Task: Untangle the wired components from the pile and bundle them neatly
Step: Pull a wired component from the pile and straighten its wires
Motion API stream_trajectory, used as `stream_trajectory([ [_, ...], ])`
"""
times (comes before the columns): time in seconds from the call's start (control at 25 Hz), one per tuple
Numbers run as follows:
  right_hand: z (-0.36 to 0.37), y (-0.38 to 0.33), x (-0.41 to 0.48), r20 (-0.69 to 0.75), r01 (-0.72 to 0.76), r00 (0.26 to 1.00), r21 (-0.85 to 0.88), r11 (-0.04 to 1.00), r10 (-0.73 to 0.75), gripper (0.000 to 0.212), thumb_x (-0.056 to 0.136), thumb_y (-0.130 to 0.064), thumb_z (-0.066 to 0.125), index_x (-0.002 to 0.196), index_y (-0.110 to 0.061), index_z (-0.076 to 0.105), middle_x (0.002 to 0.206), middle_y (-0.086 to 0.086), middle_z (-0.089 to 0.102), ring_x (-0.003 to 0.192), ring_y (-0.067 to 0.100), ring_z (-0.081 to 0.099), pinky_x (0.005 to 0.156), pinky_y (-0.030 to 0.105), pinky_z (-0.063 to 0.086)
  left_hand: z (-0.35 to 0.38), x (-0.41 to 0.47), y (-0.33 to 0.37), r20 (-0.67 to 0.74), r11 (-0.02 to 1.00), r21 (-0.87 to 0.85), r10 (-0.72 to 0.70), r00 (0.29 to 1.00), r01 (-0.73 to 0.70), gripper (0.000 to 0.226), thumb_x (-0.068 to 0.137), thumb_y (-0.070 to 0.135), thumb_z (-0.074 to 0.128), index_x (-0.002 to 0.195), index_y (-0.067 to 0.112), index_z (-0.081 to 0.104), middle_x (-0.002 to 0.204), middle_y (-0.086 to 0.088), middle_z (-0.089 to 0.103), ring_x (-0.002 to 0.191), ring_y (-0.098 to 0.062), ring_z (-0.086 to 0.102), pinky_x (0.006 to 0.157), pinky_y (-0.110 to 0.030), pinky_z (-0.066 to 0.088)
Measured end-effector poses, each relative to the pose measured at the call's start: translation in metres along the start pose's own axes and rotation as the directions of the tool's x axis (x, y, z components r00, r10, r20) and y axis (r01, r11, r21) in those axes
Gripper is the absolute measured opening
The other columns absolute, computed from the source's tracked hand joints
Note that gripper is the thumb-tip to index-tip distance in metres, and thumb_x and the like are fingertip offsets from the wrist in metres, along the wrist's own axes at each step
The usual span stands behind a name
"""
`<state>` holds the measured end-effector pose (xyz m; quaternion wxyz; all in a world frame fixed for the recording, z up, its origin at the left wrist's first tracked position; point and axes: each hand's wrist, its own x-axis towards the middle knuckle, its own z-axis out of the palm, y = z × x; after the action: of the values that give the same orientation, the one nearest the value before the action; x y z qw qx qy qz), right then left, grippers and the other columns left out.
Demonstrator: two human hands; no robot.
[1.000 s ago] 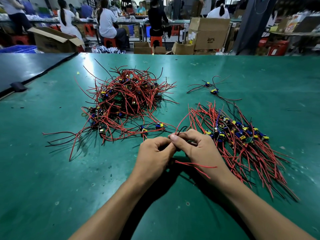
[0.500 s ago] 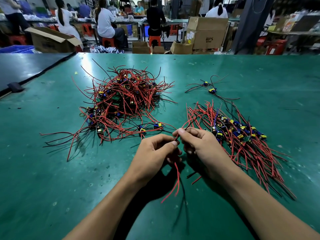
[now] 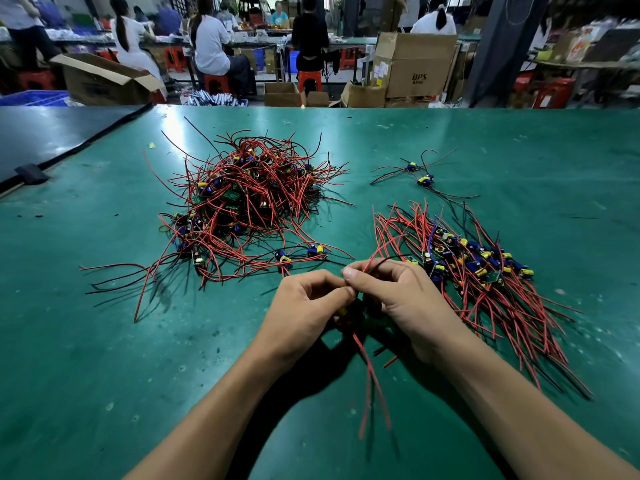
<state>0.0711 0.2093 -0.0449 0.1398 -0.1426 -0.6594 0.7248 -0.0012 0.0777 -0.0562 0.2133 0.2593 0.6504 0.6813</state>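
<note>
Green worktop (image 3: 104,358), seen from above. Left of centre sits a tangled pile (image 3: 249,209) of small circuit boards, their thin red and black leads heaped and knotted together. At lower centre the left hand (image 3: 304,306) and right hand (image 3: 405,303) meet. The fingers (image 3: 349,271) of both are curled and pinched on one wired component (image 3: 346,311), mostly hidden between them. Its red leads (image 3: 369,372) dangle toward the bottom edge. Right of the hands lies a combed-out bundle (image 3: 485,278), its leads fanned toward the lower right. In the upper right lie two loose components (image 3: 420,174). The parts look light, and the leads look limp, springy and quick to snag. They are probably best held by the little board, since tugging a wire could strain its solder joint.
</note>
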Motion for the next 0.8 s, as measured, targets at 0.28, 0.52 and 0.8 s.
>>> stream_trajectory([
  [0.28, 0.000, 0.002, 0.000, -0.078, 0.018, 0.997, -0.075, 0.997, -0.024, 0.027, 0.088, -0.025, 0.075, 0.071, -0.005, 0.071, 0.056, 0.000, 0.055, 0.047, 0.008, 0.046, 0.044, 0.017, 0.040, 0.000, 0.002, -0.002, -0.029, 0.998, -0.047, -0.043, 0.999, 0.041, 0.012, 0.089, 0.003, 0.063, 0.080, 0.005, 0.069, 0.071, -0.014, 0.071, 0.061, -0.027, 0.069, 0.059, -0.028, 0.052],
  [0.52, -0.008, 0.001, 0.011, -0.070, -0.080, 0.993, 0.202, 0.976, 0.096, 0.029, 0.078, -0.037, 0.074, 0.079, -0.008, 0.076, 0.061, 0.000, 0.051, 0.043, 0.009, 0.038, 0.040, 0.019, 0.030, -0.002, 0.003, -0.002, 0.085, 0.994, -0.053, -0.091, 0.992, 0.096, 0.013, 0.091, 0.003, 0.060, 0.080, 0.007, 0.066, 0.073, -0.016, 0.071, 0.059, -0.026, 0.065, 0.061, -0.031, 0.046],
  [0.8, -0.006, 0.007, 0.014, 0.031, -0.119, 0.993, 0.275, 0.954, 0.115, 0.026, 0.075, -0.036, 0.076, 0.079, -0.010, 0.078, 0.062, -0.001, 0.053, 0.045, 0.007, 0.041, 0.044, 0.020, 0.038, 0.000, 0.001, -0.004, 0.054, 1.000, -0.020, -0.011, 0.998, 0.012, 0.013, 0.093, 0.007, 0.061, 0.086, 0.005, 0.071, 0.074, -0.012, 0.072, 0.060, -0.020, 0.067, 0.055, -0.024, 0.052],
])
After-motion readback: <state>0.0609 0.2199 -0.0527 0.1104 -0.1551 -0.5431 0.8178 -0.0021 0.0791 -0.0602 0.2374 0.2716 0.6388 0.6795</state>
